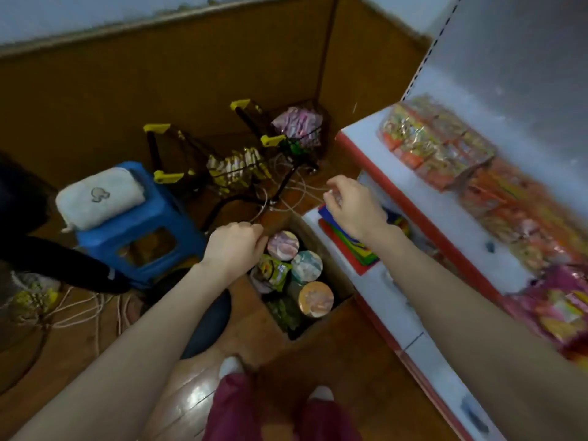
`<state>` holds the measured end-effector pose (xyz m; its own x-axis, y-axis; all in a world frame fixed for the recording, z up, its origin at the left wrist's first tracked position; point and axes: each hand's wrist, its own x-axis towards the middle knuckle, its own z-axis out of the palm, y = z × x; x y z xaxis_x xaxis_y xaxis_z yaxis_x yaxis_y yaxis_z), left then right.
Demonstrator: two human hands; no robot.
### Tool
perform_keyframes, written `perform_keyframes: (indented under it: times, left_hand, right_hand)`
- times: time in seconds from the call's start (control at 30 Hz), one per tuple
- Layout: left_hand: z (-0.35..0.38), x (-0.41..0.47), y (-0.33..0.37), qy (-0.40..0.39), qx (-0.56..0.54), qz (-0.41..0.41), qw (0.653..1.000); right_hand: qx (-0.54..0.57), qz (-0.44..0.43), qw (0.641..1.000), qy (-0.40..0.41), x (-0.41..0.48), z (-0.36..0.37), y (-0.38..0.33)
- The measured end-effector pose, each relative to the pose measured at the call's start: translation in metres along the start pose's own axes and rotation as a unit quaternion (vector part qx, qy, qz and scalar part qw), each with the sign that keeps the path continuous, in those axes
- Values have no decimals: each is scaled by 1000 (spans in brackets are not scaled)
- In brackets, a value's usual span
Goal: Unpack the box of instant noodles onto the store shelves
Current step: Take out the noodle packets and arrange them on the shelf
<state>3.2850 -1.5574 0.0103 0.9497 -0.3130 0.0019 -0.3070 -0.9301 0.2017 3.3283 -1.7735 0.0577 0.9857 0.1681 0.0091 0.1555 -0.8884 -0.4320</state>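
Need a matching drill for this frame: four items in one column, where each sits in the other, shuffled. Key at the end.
Items
1. white cushion
2. round-lidded noodle cups
3. orange noodle multipacks
4. pink packets

Places
a. in the open cardboard box on the floor
b. on the upper shelf, at the right
c. on top of the blue stool
d. in the far small cart, the one with yellow handles

Pairs: 1-c, 2-a, 3-b, 4-d
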Motion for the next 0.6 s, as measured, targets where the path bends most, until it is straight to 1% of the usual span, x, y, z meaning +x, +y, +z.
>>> perform_keyframes:
  times: [0.1,0.2,0.3,0.5,0.6]
  left_hand:
    - [37,5,-35,-66,14,7,998]
    - [78,18,-62,-113,34,19,993]
    - [128,32,-78,-154,33,19,987]
    - [265,54,-104,-233,60,18,970]
    - [339,71,-114,-235,69,34,969]
  right_hand:
    - [0,57,997,-51,0,65,7]
    - [15,124,988,-87,-7,125,21]
    - [27,172,978,-113,-19,184,44]
    - [60,241,949,-192,-47,318,110]
    - [68,259,934,-235,-54,388,146]
